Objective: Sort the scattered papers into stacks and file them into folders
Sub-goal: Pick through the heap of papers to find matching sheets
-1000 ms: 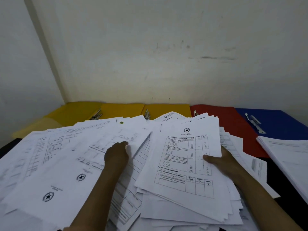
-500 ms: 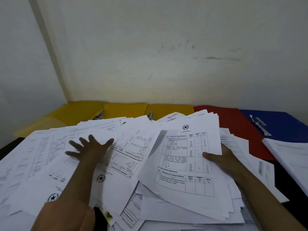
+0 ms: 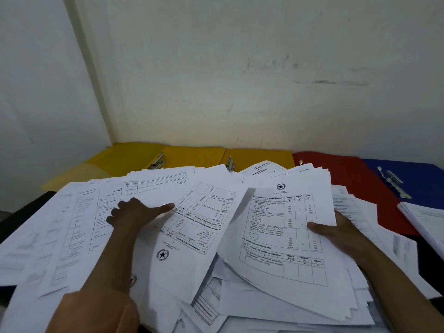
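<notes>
A loose heap of printed white papers (image 3: 192, 236) covers the near and middle of a dark table (image 3: 430, 251). The sorting looks barely begun: sheets overlap at all angles, and only one tidier stack (image 3: 422, 224) lies at the far right.

A bundle of sheets (image 3: 286, 236) is raised off the heap at centre right. Its long axis runs near to far, leaning a little right, with the star emblem and heading at the far end, so the text reads upright to the person.

The right hand (image 3: 336, 231) grips this bundle at its right edge, thumb on top; the other fingers are hidden beneath, probably curled under. The left hand (image 3: 134, 215) lies on sheets to the left, thumb pointing right onto an upside-down page (image 3: 192, 227); its fingers seem to bend over a paper edge, though I cannot tell whether they grip.

Along the far wall lie open folders, none holding papers yet: yellow folders (image 3: 192, 156), a red folder (image 3: 341, 164) and a blue folder (image 3: 413, 179).
</notes>
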